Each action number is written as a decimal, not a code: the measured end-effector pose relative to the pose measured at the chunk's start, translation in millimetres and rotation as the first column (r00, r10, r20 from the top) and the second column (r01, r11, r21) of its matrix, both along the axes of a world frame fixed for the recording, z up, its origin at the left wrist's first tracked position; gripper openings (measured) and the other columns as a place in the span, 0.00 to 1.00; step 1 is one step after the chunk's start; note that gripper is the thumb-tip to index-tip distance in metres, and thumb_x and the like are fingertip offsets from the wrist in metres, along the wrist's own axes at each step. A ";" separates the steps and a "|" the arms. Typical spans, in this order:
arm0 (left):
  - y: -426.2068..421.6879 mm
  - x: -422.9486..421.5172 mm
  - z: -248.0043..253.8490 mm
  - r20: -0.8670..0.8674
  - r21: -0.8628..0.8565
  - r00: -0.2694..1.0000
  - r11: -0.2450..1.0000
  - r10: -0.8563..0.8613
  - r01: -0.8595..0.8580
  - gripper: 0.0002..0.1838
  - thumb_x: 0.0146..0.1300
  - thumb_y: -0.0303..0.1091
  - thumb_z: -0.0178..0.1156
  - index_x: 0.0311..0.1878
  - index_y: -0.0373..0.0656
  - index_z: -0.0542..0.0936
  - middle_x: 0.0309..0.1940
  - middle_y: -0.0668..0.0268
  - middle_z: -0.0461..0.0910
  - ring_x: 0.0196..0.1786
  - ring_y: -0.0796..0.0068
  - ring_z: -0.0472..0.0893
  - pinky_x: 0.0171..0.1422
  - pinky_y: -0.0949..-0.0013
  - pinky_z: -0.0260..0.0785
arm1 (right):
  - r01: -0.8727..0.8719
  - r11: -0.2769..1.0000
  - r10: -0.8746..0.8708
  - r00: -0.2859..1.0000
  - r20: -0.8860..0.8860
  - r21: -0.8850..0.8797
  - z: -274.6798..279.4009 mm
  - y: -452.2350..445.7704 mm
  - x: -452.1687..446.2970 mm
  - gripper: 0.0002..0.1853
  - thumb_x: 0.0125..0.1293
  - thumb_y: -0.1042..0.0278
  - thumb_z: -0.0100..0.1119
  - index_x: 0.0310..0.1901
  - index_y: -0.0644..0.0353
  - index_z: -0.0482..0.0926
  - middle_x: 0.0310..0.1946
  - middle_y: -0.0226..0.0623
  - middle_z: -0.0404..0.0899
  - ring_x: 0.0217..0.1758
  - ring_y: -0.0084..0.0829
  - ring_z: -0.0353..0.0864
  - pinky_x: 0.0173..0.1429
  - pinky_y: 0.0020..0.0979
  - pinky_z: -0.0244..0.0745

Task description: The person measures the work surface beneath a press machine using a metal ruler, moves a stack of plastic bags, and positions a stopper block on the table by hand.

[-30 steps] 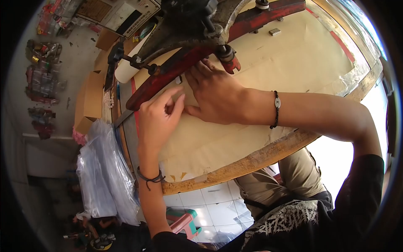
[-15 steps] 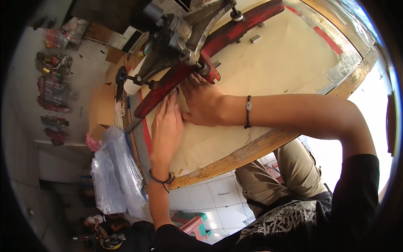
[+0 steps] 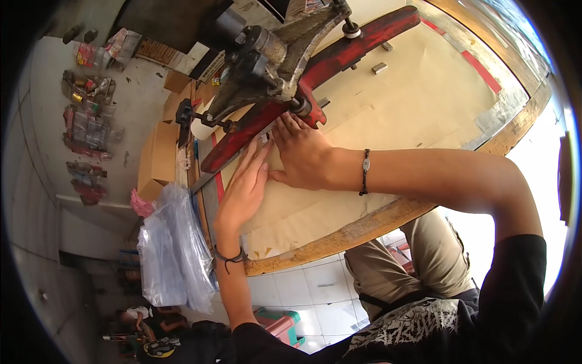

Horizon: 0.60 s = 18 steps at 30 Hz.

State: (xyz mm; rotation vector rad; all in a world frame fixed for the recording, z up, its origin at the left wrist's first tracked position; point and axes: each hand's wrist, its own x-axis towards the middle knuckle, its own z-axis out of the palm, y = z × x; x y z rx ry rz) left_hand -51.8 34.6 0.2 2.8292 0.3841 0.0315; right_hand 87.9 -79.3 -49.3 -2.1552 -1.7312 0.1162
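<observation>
My left hand (image 3: pixel 244 189) lies on the beige sheet (image 3: pixel 412 103) covering the table, fingers stretched toward a long red metal bar (image 3: pixel 245 138). Right beside it, my right hand (image 3: pixel 303 151) is spread flat on the same sheet, its fingertips close under the edge of the bar. A small pale piece (image 3: pixel 265 138) shows between the fingertips of both hands; what it is I cannot make out. Above the hands stands a machine head (image 3: pixel 267 60) of dark metal with knobs and screws, joined to the bar. Neither hand visibly grips anything.
Two small metal blocks (image 3: pixel 379 68) lie on the sheet beyond the bar. Clear plastic bags (image 3: pixel 173 252) hang by the table's left end, near a cardboard box (image 3: pixel 156 159). A wooden edge (image 3: pixel 339 233) borders the table. A stool (image 3: pixel 280 324) stands below.
The view has shifted slightly. My left hand has slid a little back from the bar, and a small pale piece now shows by the fingertips. My right hand stays nearly in place.
</observation>
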 end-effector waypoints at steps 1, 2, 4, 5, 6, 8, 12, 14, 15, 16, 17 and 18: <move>3.5 -1.4 -0.1 0.002 -0.014 1.000 1.000 -0.022 0.022 0.25 0.77 0.30 0.42 0.76 0.42 0.63 0.79 0.48 0.53 0.80 0.49 0.55 0.81 0.57 0.51 | -0.005 1.000 0.005 1.000 -0.021 0.000 -0.9 0.1 -0.3 0.48 0.72 0.35 0.40 0.73 0.79 0.54 0.77 0.62 0.52 0.83 0.53 0.47 0.84 0.42 0.42; 7.4 -3.0 -0.6 0.004 -0.030 0.999 0.999 -0.043 0.043 0.26 0.77 0.30 0.43 0.76 0.42 0.63 0.79 0.48 0.53 0.80 0.49 0.54 0.81 0.57 0.51 | 0.010 1.000 -0.010 1.000 -0.005 0.018 -2.1 0.5 -1.4 0.48 0.73 0.34 0.40 0.73 0.78 0.55 0.76 0.62 0.53 0.82 0.53 0.47 0.84 0.42 0.41; 10.0 -4.8 -2.3 0.003 -0.050 0.998 0.997 -0.065 0.065 0.27 0.75 0.28 0.44 0.76 0.42 0.63 0.79 0.48 0.53 0.80 0.48 0.54 0.82 0.57 0.50 | 0.036 0.998 -0.037 0.999 0.024 0.056 -5.0 1.6 -4.1 0.48 0.73 0.34 0.39 0.73 0.78 0.55 0.76 0.62 0.54 0.82 0.54 0.48 0.85 0.42 0.41; 9.4 -5.2 -1.7 0.000 -0.053 0.998 0.996 -0.068 0.067 0.27 0.74 0.27 0.44 0.76 0.41 0.63 0.79 0.47 0.53 0.80 0.48 0.54 0.82 0.57 0.50 | 0.041 0.997 -0.044 0.998 0.042 0.062 -6.8 2.3 -4.9 0.47 0.73 0.34 0.38 0.73 0.77 0.55 0.76 0.62 0.54 0.82 0.54 0.49 0.84 0.43 0.41; 9.4 -5.1 -1.6 -0.003 -0.054 0.997 0.996 -0.072 0.071 0.28 0.73 0.26 0.45 0.76 0.41 0.62 0.79 0.47 0.53 0.80 0.48 0.54 0.82 0.57 0.50 | 0.048 0.996 -0.052 0.997 0.060 0.070 -7.5 2.9 -5.2 0.47 0.74 0.33 0.38 0.73 0.77 0.56 0.76 0.62 0.55 0.82 0.54 0.49 0.84 0.43 0.41; 10.5 -5.0 -4.0 0.008 -0.046 0.997 0.996 -0.079 0.080 0.29 0.72 0.25 0.45 0.76 0.40 0.62 0.79 0.46 0.53 0.81 0.47 0.53 0.82 0.56 0.49 | 0.056 0.995 -0.063 0.995 0.079 0.080 -9.7 3.4 -5.7 0.47 0.74 0.33 0.38 0.73 0.77 0.56 0.75 0.62 0.56 0.81 0.55 0.51 0.84 0.44 0.41; 15.6 -5.8 -7.4 0.025 -0.063 0.995 0.993 -0.101 0.103 0.29 0.71 0.24 0.46 0.76 0.38 0.62 0.78 0.45 0.53 0.81 0.47 0.53 0.82 0.55 0.49 | 0.041 0.998 -0.043 0.998 0.037 0.049 -1.0 -0.7 -4.5 0.47 0.74 0.35 0.40 0.73 0.79 0.55 0.75 0.63 0.55 0.81 0.53 0.50 0.82 0.42 0.47; 19.5 -6.0 -10.0 0.034 -0.038 0.991 0.991 -0.129 0.130 0.29 0.71 0.24 0.46 0.76 0.39 0.62 0.78 0.45 0.53 0.80 0.46 0.53 0.82 0.55 0.48 | 0.040 0.996 -0.043 0.998 0.035 0.075 -4.3 0.6 -5.2 0.47 0.74 0.35 0.40 0.72 0.80 0.56 0.75 0.64 0.56 0.81 0.54 0.51 0.82 0.43 0.48; 21.1 -6.1 -11.2 0.039 -0.025 0.989 0.989 -0.144 0.145 0.29 0.71 0.24 0.46 0.76 0.39 0.62 0.78 0.45 0.53 0.80 0.46 0.53 0.82 0.54 0.48 | 0.050 0.992 -0.057 0.997 0.056 0.120 -8.1 2.2 -5.6 0.47 0.74 0.34 0.40 0.72 0.79 0.57 0.73 0.63 0.59 0.80 0.55 0.53 0.82 0.44 0.47; 22.0 -6.4 -12.3 0.043 -0.031 0.989 0.989 -0.143 0.145 0.29 0.72 0.25 0.46 0.76 0.39 0.62 0.78 0.45 0.53 0.80 0.46 0.53 0.82 0.55 0.48 | 0.059 0.984 -0.072 0.994 0.077 0.167 -11.8 3.2 -5.1 0.47 0.73 0.34 0.39 0.71 0.78 0.59 0.71 0.63 0.62 0.79 0.56 0.55 0.83 0.45 0.45; 22.8 -6.6 -13.2 0.046 -0.036 0.989 0.989 -0.144 0.146 0.29 0.72 0.25 0.46 0.76 0.39 0.62 0.78 0.45 0.54 0.80 0.46 0.53 0.82 0.55 0.48 | 0.055 0.983 -0.070 0.994 0.079 0.178 -15.6 3.8 -4.4 0.47 0.73 0.34 0.40 0.71 0.78 0.59 0.71 0.64 0.62 0.78 0.56 0.56 0.82 0.45 0.47; 23.5 -6.5 -13.7 0.047 -0.041 0.988 0.988 -0.145 0.147 0.29 0.72 0.25 0.46 0.76 0.39 0.62 0.78 0.45 0.54 0.80 0.46 0.53 0.82 0.55 0.47 | 0.052 0.981 -0.068 0.995 0.079 0.190 -16.0 3.6 -4.2 0.47 0.73 0.34 0.40 0.71 0.79 0.59 0.71 0.64 0.62 0.78 0.56 0.57 0.82 0.45 0.48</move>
